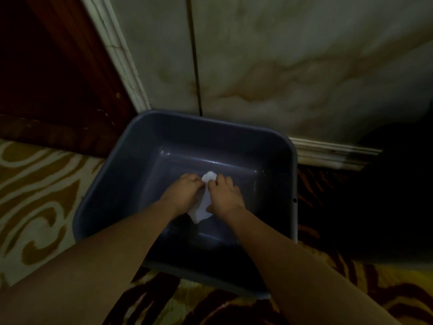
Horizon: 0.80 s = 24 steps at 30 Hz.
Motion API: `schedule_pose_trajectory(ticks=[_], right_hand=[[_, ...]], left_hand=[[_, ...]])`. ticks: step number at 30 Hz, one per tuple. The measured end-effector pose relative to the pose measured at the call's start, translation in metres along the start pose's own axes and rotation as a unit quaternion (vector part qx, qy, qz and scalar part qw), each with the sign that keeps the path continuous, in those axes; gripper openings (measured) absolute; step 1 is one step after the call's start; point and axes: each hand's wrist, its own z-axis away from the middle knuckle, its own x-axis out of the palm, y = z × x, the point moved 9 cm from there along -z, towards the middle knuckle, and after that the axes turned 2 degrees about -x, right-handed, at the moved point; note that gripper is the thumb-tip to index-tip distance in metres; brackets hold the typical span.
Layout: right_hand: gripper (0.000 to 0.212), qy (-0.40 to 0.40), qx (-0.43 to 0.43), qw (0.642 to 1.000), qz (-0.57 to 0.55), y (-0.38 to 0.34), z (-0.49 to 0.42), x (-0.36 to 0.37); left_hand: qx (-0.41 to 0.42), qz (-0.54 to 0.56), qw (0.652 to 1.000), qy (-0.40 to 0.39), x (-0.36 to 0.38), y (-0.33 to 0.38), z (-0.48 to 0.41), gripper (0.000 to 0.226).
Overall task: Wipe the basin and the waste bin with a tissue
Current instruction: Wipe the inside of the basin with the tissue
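tissue (203,202) white, crumpled, on basin floor, long axis near-to-far, tilted slightly right | left hand (184,192) and right hand (225,195) both press it, fingers curled onto its edges | basin (98,195) grey-blue, squarish, on patterned carpet (39,191), far corner against marble wall (281,66) | skirting (332,152) right of basin

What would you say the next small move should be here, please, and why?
Probably sweep the tissue toward a side wall: both hands press it on the middle of the basin floor, so the walls likely remain unwiped.
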Motion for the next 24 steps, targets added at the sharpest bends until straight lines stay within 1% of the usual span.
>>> schedule_pose_trajectory(ticks=[2, 4, 6, 9, 11, 14, 16, 21, 24], right_hand=[[0.058, 0.013, 0.002, 1.000, -0.005, 0.001, -0.001, 0.000], [0.052, 0.015, 0.007, 1.000, -0.023, 0.002, 0.001, 0.001], [0.043, 0.022, 0.008, 0.999, -0.029, 0.003, 0.005, 0.000], [0.033, 0.040, 0.010, 0.999, -0.012, 0.005, 0.014, -0.006], [0.028, 0.063, 0.028, 0.997, -0.018, 0.010, 0.021, -0.017], [0.022, 0.107, 0.066, 0.990, -0.058, 0.025, 0.031, -0.043], [0.020, 0.132, 0.084, 0.983, -0.099, 0.036, 0.039, -0.061], [0.015, 0.178, 0.117, 0.960, -0.182, 0.058, 0.065, -0.107], [0.013, 0.200, 0.119, 0.944, -0.231, 0.068, 0.087, -0.138]], left_hand=[[-0.014, 0.011, 1.000, 0.026, 0.001, 0.001, -0.002, 0.031], [-0.014, 0.037, 0.999, 0.025, 0.000, 0.004, -0.002, 0.019], [-0.015, 0.036, 0.999, 0.016, -0.006, 0.006, -0.002, 0.020], [-0.027, 0.051, 0.998, 0.001, -0.010, 0.010, 0.000, 0.030], [-0.032, 0.041, 0.999, -0.013, -0.012, 0.015, 0.004, 0.030], [-0.017, 0.059, 0.998, 0.028, -0.031, 0.031, 0.009, 0.026], [-0.020, 0.104, 0.992, 0.067, -0.049, 0.039, 0.012, 0.022], [-0.029, 0.167, 0.976, 0.137, -0.097, 0.069, 0.021, 0.021], [-0.015, 0.180, 0.969, 0.166, -0.129, 0.096, 0.029, 0.019]])
